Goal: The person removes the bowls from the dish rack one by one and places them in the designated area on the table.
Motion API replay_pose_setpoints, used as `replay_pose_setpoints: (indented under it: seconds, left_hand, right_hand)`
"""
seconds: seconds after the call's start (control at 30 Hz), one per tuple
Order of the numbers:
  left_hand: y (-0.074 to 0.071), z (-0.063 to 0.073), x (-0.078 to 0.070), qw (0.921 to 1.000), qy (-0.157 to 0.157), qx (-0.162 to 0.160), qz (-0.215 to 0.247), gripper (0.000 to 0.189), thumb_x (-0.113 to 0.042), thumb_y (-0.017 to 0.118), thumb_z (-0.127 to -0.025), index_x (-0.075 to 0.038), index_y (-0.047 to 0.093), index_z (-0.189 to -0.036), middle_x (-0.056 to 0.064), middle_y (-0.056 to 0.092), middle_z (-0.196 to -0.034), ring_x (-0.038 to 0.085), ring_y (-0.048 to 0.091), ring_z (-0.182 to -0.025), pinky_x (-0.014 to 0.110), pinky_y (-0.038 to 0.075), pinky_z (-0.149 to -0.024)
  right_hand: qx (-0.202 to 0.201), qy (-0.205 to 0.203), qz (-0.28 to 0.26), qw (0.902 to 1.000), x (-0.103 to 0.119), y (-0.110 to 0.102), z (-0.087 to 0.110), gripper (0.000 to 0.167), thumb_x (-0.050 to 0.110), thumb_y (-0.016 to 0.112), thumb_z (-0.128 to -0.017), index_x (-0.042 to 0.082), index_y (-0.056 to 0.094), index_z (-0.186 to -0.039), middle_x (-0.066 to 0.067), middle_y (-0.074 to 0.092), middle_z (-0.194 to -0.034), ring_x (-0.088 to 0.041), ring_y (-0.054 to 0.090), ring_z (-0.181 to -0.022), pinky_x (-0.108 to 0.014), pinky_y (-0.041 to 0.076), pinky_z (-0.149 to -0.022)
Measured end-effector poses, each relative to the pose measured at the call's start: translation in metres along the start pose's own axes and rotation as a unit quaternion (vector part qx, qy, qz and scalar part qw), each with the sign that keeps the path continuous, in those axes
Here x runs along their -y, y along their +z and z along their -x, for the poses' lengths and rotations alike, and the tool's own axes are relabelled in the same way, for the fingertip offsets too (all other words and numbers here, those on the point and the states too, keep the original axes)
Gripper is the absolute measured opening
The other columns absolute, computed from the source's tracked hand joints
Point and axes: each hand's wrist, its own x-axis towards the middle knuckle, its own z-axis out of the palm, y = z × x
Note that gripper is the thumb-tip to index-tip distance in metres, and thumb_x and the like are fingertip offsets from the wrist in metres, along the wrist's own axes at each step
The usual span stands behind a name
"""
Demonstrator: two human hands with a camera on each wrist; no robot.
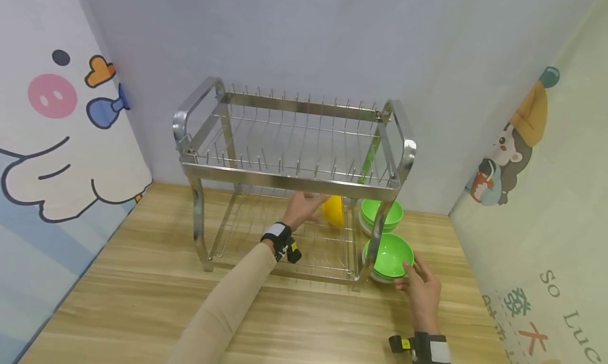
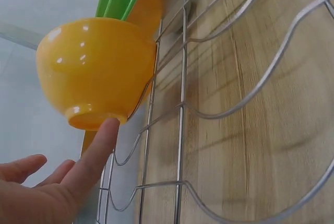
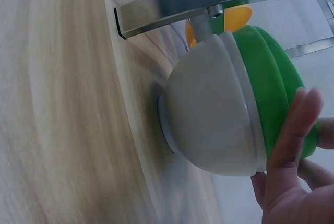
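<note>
A yellow bowl (image 1: 334, 211) stands tilted on its side on the lower tier of the metal dish rack (image 1: 285, 182). In the left wrist view, my left hand (image 2: 57, 187) reaches its extended index finger to the foot of the yellow bowl (image 2: 96, 70). At the rack's right side, my right hand (image 1: 421, 290) pinches the rim of the top green bowl (image 1: 391, 256), thumb over the edge and fingers outside. This green bowl sits in a stack; the right wrist view shows another green bowl and white bowls (image 3: 209, 109) beneath it.
Behind the front stack stands a second stack of green bowls (image 1: 382, 212) with white underneath. The rack's upper tier has upright wire prongs (image 1: 280, 163) and overhangs my left hand. A wall (image 1: 427, 89) rises behind the wooden table (image 1: 119, 279).
</note>
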Motion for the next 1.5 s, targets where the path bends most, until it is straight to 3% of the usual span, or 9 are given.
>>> replay_pose_setpoints:
  seconds: [0.2,0.37,0.73,1.03,1.23,1.4,1.5]
  left_hand:
    - [0.005,0.0,-0.002,0.9998,0.0,0.005,0.017,0.097,-0.057,0.075,-0.092,0.005,0.036,-0.157,0.029,0.046,-0.156,0.048,0.074,-0.107,0.054,0.062,-0.099]
    - [0.011,-0.003,0.001,0.9986,-0.013,0.018,0.049,0.103,-0.054,0.078,-0.091,0.003,0.03,-0.162,0.031,0.043,-0.159,0.05,0.073,-0.106,0.056,0.064,-0.093]
    - [0.02,-0.007,0.003,0.9989,-0.02,0.038,0.018,0.107,-0.061,0.077,-0.089,0.004,0.031,-0.161,0.028,0.043,-0.161,0.044,0.074,-0.109,0.05,0.065,-0.091]
    - [0.023,-0.011,0.007,0.9983,-0.029,0.047,-0.019,0.111,-0.068,0.076,-0.086,-0.003,0.029,-0.163,0.025,0.041,-0.163,0.043,0.077,-0.098,0.055,0.057,-0.108]
    - [0.027,-0.012,0.008,0.9977,-0.03,0.059,-0.017,0.111,-0.069,0.076,-0.085,-0.005,0.03,-0.164,0.026,0.04,-0.164,0.043,0.077,-0.094,0.05,0.064,-0.093]
    - [0.032,-0.013,0.008,0.9981,-0.014,0.055,-0.024,0.108,-0.067,0.077,-0.085,-0.001,0.036,-0.16,0.027,0.052,-0.153,0.04,0.076,-0.094,0.045,0.066,-0.086]
    - [0.035,-0.012,0.009,0.9982,0.003,0.057,-0.018,0.089,-0.06,0.079,-0.087,0.0,0.052,-0.147,0.024,0.065,-0.134,0.034,0.074,-0.098,0.045,0.066,-0.086]
  right_hand:
    - [-0.003,0.003,0.01,0.9999,0.0,0.0,0.0,0.057,0.022,0.059,-0.108,0.012,0.041,-0.161,-0.006,0.049,-0.14,0.001,0.065,-0.064,-0.013,0.056,-0.062]
    - [0.0,0.007,0.009,0.9999,-0.004,0.0,0.0,0.057,0.022,0.058,-0.109,0.011,0.04,-0.162,-0.008,0.048,-0.143,0.001,0.064,-0.064,-0.012,0.055,-0.06]
    - [-0.002,0.02,0.013,0.9997,-0.007,-0.001,-0.001,0.058,0.022,0.056,-0.11,0.014,0.037,-0.164,-0.015,0.044,-0.154,0.002,0.062,-0.065,-0.011,0.051,-0.058]
    - [-0.013,0.019,0.053,0.9984,-0.007,-0.002,-0.002,0.056,0.026,0.058,-0.108,0.014,0.042,-0.161,-0.009,0.053,-0.141,0.001,0.063,-0.063,-0.012,0.047,-0.054]
    - [-0.004,0.021,0.054,0.9983,-0.007,-0.003,-0.002,0.061,0.031,0.057,-0.109,0.01,0.037,-0.163,-0.016,0.047,-0.151,0.002,0.062,-0.065,-0.012,0.045,-0.054]
    - [-0.003,0.025,0.049,0.9985,-0.006,-0.003,-0.001,0.063,0.035,0.057,-0.109,0.009,0.037,-0.163,-0.011,0.049,-0.144,0.002,0.062,-0.066,-0.012,0.045,-0.054]
    - [-0.001,0.023,0.052,0.9984,-0.006,-0.004,0.0,0.063,0.036,0.057,-0.109,0.008,0.038,-0.162,-0.01,0.049,-0.143,0.001,0.062,-0.067,-0.012,0.044,-0.054]
